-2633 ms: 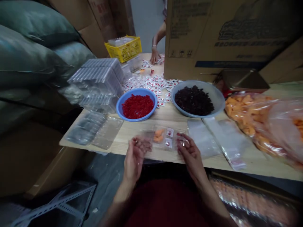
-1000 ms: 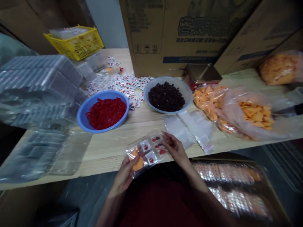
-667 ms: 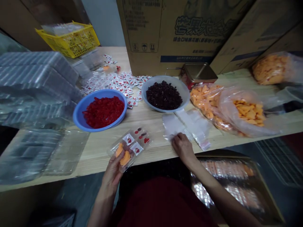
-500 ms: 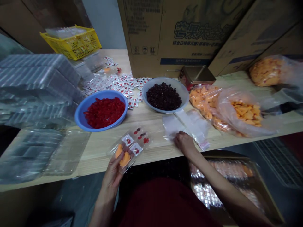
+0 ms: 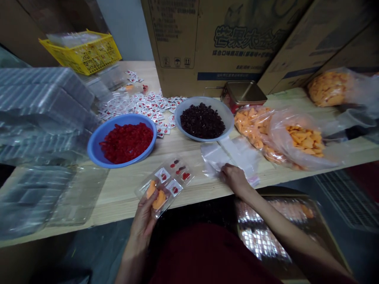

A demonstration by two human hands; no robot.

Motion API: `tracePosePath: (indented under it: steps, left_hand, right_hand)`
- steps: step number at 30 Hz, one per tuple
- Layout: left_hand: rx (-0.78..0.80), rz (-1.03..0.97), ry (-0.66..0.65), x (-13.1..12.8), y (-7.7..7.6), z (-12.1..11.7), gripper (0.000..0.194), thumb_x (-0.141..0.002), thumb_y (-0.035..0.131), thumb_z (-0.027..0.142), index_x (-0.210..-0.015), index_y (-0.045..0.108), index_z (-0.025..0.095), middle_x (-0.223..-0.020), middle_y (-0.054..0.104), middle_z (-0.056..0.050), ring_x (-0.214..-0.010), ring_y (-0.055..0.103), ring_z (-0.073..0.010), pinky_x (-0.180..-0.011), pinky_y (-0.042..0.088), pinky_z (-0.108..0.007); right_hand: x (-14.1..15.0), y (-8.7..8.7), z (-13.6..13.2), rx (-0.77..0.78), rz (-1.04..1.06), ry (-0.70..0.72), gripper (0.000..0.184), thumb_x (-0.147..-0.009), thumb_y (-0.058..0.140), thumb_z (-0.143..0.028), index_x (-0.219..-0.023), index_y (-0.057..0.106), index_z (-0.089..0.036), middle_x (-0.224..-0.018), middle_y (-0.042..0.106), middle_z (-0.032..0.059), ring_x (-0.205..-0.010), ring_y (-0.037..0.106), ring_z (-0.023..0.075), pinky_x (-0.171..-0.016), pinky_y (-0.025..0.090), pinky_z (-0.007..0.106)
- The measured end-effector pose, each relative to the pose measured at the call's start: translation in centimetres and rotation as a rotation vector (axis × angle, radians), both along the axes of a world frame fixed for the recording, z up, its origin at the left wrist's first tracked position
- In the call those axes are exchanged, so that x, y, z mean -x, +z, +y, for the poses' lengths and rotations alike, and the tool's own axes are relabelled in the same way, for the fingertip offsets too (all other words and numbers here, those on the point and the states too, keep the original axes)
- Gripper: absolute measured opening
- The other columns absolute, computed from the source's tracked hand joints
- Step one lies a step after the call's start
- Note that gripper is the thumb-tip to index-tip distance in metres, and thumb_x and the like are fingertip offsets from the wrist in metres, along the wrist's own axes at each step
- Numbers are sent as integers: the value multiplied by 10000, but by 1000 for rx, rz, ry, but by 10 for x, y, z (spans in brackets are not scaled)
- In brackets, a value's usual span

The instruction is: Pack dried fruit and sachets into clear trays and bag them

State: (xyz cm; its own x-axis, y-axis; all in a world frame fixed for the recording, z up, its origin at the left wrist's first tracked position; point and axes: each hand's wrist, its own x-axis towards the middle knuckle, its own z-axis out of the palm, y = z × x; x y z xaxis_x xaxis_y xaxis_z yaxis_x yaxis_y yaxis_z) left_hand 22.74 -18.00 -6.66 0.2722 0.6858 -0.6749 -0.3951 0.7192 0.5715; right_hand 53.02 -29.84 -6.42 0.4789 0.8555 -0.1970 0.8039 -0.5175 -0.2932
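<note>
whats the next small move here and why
Probably lift one sheet from the flat plastic bags with the right grip: it is right at their near edge, apparently touching them, while the left grip holds the clear tray with orange pieces and white packets in it.

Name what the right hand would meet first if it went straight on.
The right hand would first meet the clear plastic bags, which it seems to be touching; exact depth there is unclear.

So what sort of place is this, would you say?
Likely a small packing workshop: a filled pack in the left hand, a stack of clear trays and a heap of sachets suggest it.
</note>
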Motion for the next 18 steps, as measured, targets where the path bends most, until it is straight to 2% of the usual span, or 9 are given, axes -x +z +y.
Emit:
tracePosePath:
  steps: [4, 8, 12, 18]
  left_hand:
    - [-2, -23, -30, -11, 1, -1, 324, -829, 612, 21, -1128, 677, 128, -979, 764, -79, -799, 746, -173, -752, 639, -271]
    - [25, -72, -60, -24, 3, -4, 356, -833, 612, 25, -1171, 661, 126, -1032, 757, -94, -818, 743, -175, -780, 637, -295]
    - [39, -100, -52, -29, 3, -6, 342, -831, 617, 23, -1153, 669, 127, -1047, 756, -89, -832, 740, -175, -790, 636, -299]
    - [-17, -150, -94, -51, -1, -13, 383, -804, 697, 78, -1182, 664, 136, -1126, 736, -103, -900, 735, -190, -818, 628, -300]
  right_hand:
    - [-13, -20, 2, -152, 183, -97, 194, -866, 569, -268, -731, 661, -165, -737, 680, 67, -675, 610, 175, -639, 415, 267]
    - [-26, -34, 5, -238, 424, -126, 316, -833, 571, -404, -628, 613, -168, -589, 619, 28, -540, 526, 137, -546, 405, 251]
    - [-33, -32, 0, -289, 610, -83, 399, -823, 536, -488, -599, 621, -169, -566, 595, 15, -533, 501, 129, -541, 409, 251]
    - [-24, -32, -3, -416, 648, -126, 273, -767, 589, -420, -650, 611, -174, -611, 566, -4, -573, 476, 123, -559, 379, 247]
